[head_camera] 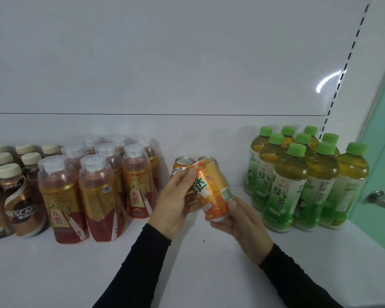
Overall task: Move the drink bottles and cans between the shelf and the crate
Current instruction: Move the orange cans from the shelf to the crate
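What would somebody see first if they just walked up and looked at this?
Probably the bright orange can in the middle, tilted and held between the left hand and the right hand above the white shelf. Next, the green tea bottles with green caps bunched on the right. On the left stand the red-and-gold bottles, with brown coffee bottles beyond them.

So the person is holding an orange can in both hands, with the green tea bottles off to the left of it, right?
Not quite. The head view shows both hands, left and right, on the orange can, but the green tea bottles stand to its right.
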The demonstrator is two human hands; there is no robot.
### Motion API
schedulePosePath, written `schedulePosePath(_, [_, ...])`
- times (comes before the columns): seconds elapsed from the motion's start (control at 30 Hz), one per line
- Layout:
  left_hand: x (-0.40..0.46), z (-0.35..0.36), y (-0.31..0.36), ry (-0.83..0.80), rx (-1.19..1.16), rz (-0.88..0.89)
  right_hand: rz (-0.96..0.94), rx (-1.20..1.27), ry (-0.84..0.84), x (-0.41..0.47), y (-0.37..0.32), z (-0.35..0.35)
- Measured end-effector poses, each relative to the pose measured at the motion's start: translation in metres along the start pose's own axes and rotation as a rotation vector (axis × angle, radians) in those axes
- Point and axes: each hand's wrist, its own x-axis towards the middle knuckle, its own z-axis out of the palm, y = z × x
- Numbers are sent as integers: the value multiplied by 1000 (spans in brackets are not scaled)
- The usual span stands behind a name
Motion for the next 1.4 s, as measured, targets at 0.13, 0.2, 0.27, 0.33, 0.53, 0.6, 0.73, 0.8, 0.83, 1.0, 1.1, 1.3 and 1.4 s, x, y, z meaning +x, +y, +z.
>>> schedulePosePath(0.13, [-1,-1,-1,53,8,31,-65,-115,24,-1,-1,3])
schedulePosePath(0.2, [-1,-2,-2,73,6,39,-118,-224,28,-2,-1,3])
schedulePosePath(0.27, [-1,-2,-3,78,28,39,-151,-263,50,-2,1,2])
schedulePosePath(0.33, [0,-3,-4,76,60,45,-168,-235,67,-2,2,1])
schedulePosePath(0.53, [-2,2,-2,53,115,83,-185,-150,88,-1,-2,1])
schedulePosePath(0.6, [-3,5,-4,35,162,113,-198,-151,111,0,0,1])
schedulePosePath(0.73, [-6,12,-13,-4,269,179,-238,-177,135,0,4,-1])
schedulePosePath(0.8, [-4,13,-16,-4,302,195,-263,-191,141,1,6,-2])
schedulePosePath(0.83, [-3,13,-16,2,289,194,-278,-199,142,1,7,-2])
schedulePosePath(1.0, [0,8,-10,-24,1,59,-455,-384,193,-1,10,-1])
schedulePosePath(1.1, [-1,8,-6,-37,-130,-49,-656,-548,247,-2,7,2])
schedulePosePath(1.3, [-6,17,-4,-74,-204,-203,-811,-732,383,1,9,-2])
schedulePosePath(1.4, [-5,19,-9,-50,-206,-286,-791,-767,400,1,10,-4])
